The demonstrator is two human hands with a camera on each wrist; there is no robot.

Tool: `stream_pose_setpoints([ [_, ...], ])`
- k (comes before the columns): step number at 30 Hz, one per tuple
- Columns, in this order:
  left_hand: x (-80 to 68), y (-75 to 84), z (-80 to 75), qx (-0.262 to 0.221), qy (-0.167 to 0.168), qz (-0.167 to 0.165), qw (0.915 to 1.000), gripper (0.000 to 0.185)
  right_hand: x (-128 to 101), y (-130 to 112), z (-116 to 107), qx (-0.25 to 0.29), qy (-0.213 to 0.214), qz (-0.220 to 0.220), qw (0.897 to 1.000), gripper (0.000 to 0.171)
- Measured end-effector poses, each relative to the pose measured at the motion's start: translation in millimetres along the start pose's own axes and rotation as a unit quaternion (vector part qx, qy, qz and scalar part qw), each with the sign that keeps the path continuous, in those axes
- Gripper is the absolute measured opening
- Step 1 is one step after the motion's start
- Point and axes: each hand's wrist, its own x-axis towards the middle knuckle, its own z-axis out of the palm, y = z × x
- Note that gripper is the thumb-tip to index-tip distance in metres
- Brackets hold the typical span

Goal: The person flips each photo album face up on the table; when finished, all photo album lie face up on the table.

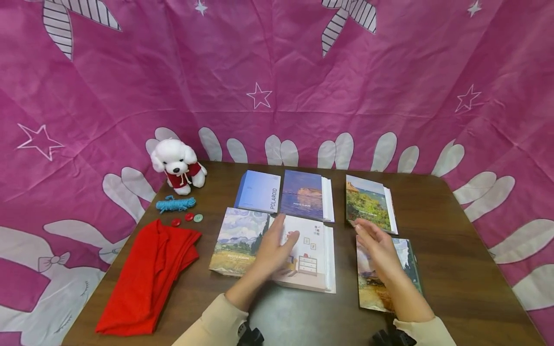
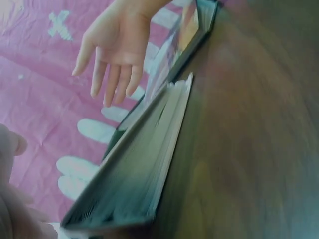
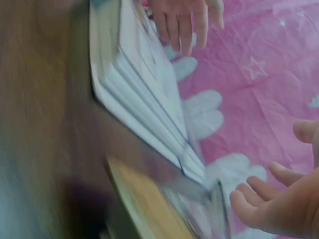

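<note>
Six photo albums [image 1: 308,257] on table [image 1: 454,254], left hand [image 1: 272,247] and right hand [image 1: 378,250] hovering, grips released, three buttons [image 1: 187,219].

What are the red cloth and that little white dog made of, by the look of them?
The red cloth looks like soft matte fabric, perhaps felt or fleece: it folds limply with no sheen. The white dog seems plush, with fluffy curly pile and a red knitted-looking top.
</note>
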Motion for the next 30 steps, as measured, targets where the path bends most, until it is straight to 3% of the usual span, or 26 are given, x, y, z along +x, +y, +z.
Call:
stream_pose_setpoints([
  [6,0.4,11.8,19.3,-0.06,0.009,0.026,0.9978,0.07,-9.4,-0.2,-40.6,-0.032,0.064,-0.013,0.997,0.058],
  [11,-8.2,18.8,40.9,-0.078,-0.01,0.052,0.9955,0.064,-17.6,10.5,-73.0,0.004,0.137,-0.056,0.989,0.043],
  [13,-12.9,21.7,50.4,-0.082,-0.026,0.066,0.9941,0.062,-21.0,14.4,-85.0,-0.038,0.149,-0.049,0.987,0.046],
  [15,-17.7,24.9,59.4,-0.083,-0.044,0.084,0.9921,0.061,-24.2,17.1,-97.4,-0.124,0.129,-0.014,0.984,0.055],
  [17,-22.5,29.0,67.7,-0.08,-0.07,0.099,0.9894,0.06,-26.3,20.3,-108.0,-0.234,0.085,0.029,0.968,0.07],
  [19,-27.6,32.8,75.4,-0.066,-0.117,0.11,0.9849,0.061,-27.0,23.7,-116.0,-0.334,0.034,0.05,0.941,0.082],
  [21,-33.9,36.0,83.0,-0.052,-0.185,0.106,0.9756,0.062,-26.3,27.4,-118.7,-0.392,0.005,0.051,0.918,0.089],
  [23,-40.8,38.7,90.6,-0.034,-0.254,0.097,0.9616,0.064,-24.5,31.1,-117.5,-0.435,0.006,0.044,0.899,0.092],
  [25,-46.9,40.6,97.6,-0.021,-0.304,0.085,0.9486,0.066,-23.0,33.0,-113.3,-0.451,0.017,0.033,0.892,0.092],
  [26,-49.0,41.8,100.7,-0.018,-0.315,0.077,0.9458,0.067,-22.7,33.1,-110.6,-0.449,0.021,0.03,0.893,0.092],
  [28,-50.5,44.4,106.0,-0.018,-0.315,0.066,0.9468,0.068,-22.5,32.9,-106.5,-0.44,0.027,0.032,0.897,0.092],
  [30,-49.9,47.2,111.0,-0.028,-0.297,0.05,0.953,0.07,-24.6,31.9,-103.3,-0.435,0.03,0.039,0.899,0.092],
])
